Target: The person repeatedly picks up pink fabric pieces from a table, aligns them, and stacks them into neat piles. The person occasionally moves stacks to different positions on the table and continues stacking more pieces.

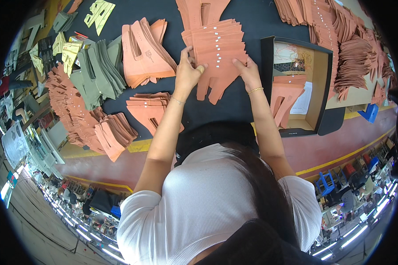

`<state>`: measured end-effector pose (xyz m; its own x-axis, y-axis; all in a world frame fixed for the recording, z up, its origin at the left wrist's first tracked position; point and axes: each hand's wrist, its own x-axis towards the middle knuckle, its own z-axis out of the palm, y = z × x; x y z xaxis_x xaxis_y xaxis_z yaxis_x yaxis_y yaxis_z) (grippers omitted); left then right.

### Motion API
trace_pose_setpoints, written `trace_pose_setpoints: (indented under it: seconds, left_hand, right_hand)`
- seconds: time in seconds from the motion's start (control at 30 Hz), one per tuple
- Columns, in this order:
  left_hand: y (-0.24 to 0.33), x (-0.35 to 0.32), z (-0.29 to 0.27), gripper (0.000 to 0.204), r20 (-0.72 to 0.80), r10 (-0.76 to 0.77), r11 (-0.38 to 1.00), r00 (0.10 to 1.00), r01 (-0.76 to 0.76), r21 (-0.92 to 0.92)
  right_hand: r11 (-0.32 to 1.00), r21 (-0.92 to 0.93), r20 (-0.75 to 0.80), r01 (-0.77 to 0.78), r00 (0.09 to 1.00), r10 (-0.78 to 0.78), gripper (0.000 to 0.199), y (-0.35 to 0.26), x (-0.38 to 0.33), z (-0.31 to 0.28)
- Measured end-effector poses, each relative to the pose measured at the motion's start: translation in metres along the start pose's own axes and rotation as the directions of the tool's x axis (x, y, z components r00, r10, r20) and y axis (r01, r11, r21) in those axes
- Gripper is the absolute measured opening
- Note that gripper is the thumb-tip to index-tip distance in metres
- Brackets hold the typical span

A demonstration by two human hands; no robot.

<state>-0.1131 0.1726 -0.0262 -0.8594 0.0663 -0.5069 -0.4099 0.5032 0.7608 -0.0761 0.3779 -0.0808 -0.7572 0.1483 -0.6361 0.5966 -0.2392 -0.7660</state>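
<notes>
A fanned stack of salmon-coloured cut leather pieces (216, 53) with small white tags lies on the dark table (252, 22) in front of me. My left hand (188, 73) grips the stack's left edge, fingers curled over it. My right hand (248, 70) presses on its right edge with fingers on top. Both wrists wear thin bracelets.
An open black box (325, 84) with salmon pieces and a paper sheet stands right of my hands. More salmon stacks lie at left (146, 51), below left (150, 110), far left (75, 110) and top right (349, 39). Olive-green pieces (99, 73) and yellow pieces (99, 13) lie at upper left.
</notes>
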Motion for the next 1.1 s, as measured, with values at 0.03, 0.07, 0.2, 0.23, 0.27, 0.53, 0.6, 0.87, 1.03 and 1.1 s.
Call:
trace_pose_setpoints:
  seconds: [0.03, 0.07, 0.2, 0.23, 0.27, 0.53, 0.6, 0.87, 1.03, 1.1]
  left_hand:
    - [0.0, 0.001, -0.002, 0.075, 0.002, 0.021, 1.0, 1.0, -0.021, 0.007]
    - [0.0, 0.002, -0.002, 0.074, 0.01, 0.004, 1.0, 1.0, -0.003, -0.01]
    - [-0.001, 0.006, -0.004, 0.074, 0.015, 0.01, 0.998, 1.0, -0.009, -0.063]
    - [-0.001, 0.006, -0.004, 0.073, 0.021, 0.003, 0.997, 1.0, -0.002, -0.071]
    - [-0.002, 0.008, -0.004, 0.072, 0.024, 0.005, 0.998, 1.0, -0.003, -0.068]
    - [-0.005, 0.007, 0.003, 0.049, -0.073, 0.088, 0.987, 0.993, -0.078, 0.14]
    - [-0.004, 0.005, 0.005, 0.042, -0.122, 0.201, 0.961, 0.972, -0.172, 0.215]
    - [-0.003, 0.003, 0.007, 0.029, -0.018, 0.024, 0.993, 1.0, -0.022, 0.113]
    - [-0.011, 0.001, 0.008, 0.027, 0.039, -0.04, 0.999, 0.998, 0.038, 0.03]
    - [-0.014, 0.002, 0.008, 0.026, 0.05, -0.026, 0.998, 0.998, 0.024, 0.054]
  right_hand:
    - [1.0, 0.001, 0.0, -0.005, 1.0, 0.005, 0.031, 0.0, 0.0, 0.0]
    - [1.0, -0.003, -0.007, -0.023, 1.0, 0.023, 0.031, -0.001, 0.0, 0.001]
    - [1.0, 0.006, 0.006, -0.024, 1.0, 0.024, 0.033, 0.0, -0.001, 0.001]
    - [1.0, 0.011, 0.006, -0.026, 1.0, 0.026, 0.033, 0.0, -0.001, 0.001]
    - [0.999, 0.014, 0.006, -0.036, 0.999, 0.036, 0.033, 0.0, -0.002, 0.001]
    - [0.999, -0.043, 0.01, -0.009, 1.0, 0.01, 0.032, 0.002, 0.001, 0.002]
    - [0.999, -0.033, 0.005, -0.003, 1.0, 0.003, 0.032, 0.004, 0.001, 0.001]
    - [0.999, -0.01, -0.017, 0.031, 0.999, -0.031, 0.032, 0.01, -0.001, 0.0]
    - [1.0, -0.016, 0.011, 0.021, 1.0, -0.021, 0.031, 0.011, -0.003, -0.005]
    - [0.999, -0.014, 0.01, 0.029, 1.0, -0.029, 0.03, 0.012, -0.004, -0.006]
